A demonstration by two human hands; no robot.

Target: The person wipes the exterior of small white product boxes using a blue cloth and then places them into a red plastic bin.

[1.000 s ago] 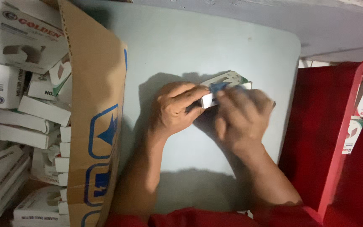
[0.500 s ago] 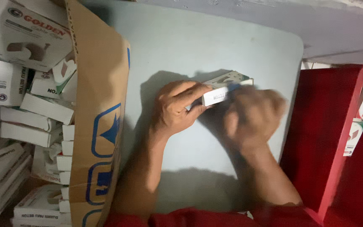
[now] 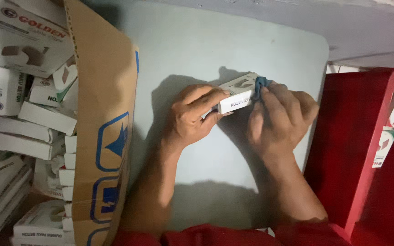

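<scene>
Carton (image 3: 103,136) of boxes beside hands (image 3: 192,114)

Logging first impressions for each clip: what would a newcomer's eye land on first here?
Mid-table, two bare hands meet on a small white box: the left hand grips it while the right hand presses something blue at its end. At left stands a cardboard carton crammed with similar boxes; at right, a red crate.

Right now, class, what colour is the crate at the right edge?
Red; the crate shows best in the head view.
</scene>
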